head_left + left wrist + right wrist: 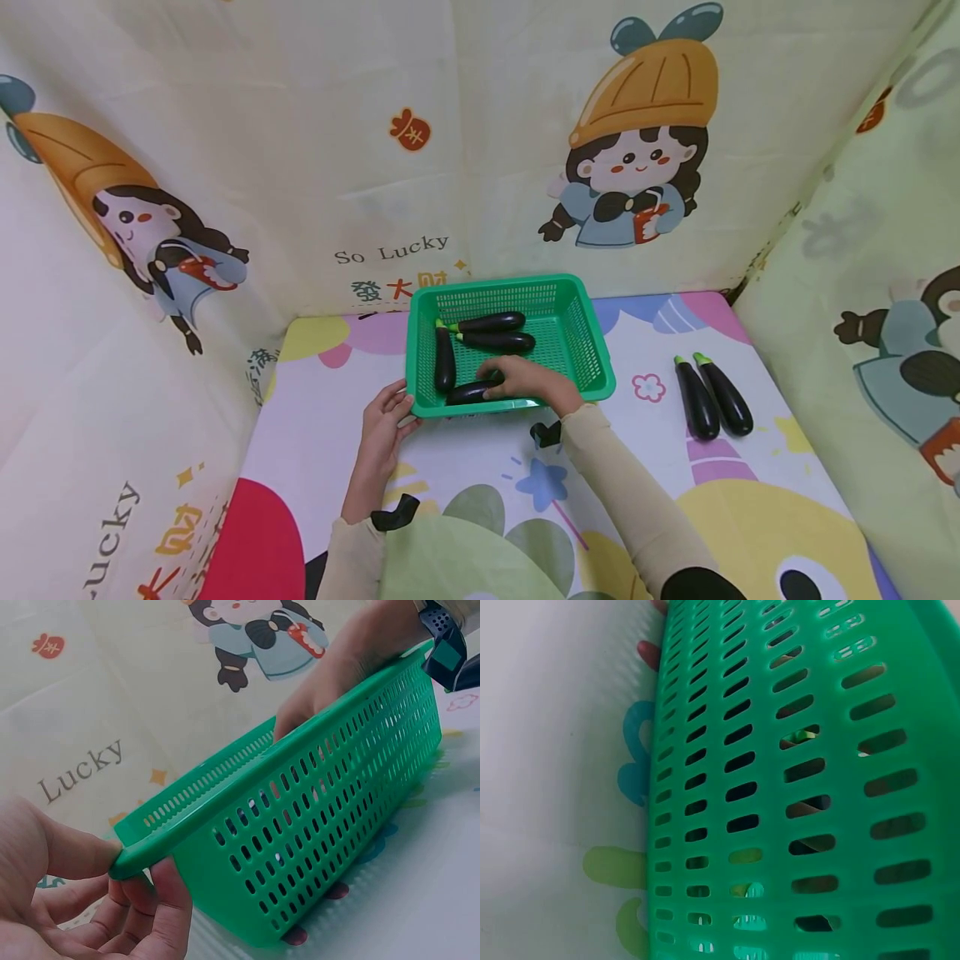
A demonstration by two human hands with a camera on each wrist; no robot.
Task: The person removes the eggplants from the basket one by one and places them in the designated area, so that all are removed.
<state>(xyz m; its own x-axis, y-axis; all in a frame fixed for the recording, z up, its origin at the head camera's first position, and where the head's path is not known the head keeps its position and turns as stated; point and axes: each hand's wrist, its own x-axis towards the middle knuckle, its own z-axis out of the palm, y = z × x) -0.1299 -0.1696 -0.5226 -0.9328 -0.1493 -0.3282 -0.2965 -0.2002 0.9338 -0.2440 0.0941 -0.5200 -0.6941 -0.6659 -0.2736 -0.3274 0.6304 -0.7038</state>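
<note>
Green plastic basket [581,333], rectangular, slotted walls, on printed mat [480,467]. Left hand [382,421] pinching its near-left corner rim. Right hand [528,379] inside, fingers curled on glossy dark eggplant [468,392] lying left-right along near wall. Three more eggplants inside; two eggplants [712,396] on mat, well right.

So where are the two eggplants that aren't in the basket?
In the head view, the two loose eggplants lie side by side on the mat, right of the green basket and beyond the right hand, near the right-hand fabric wall.
</note>
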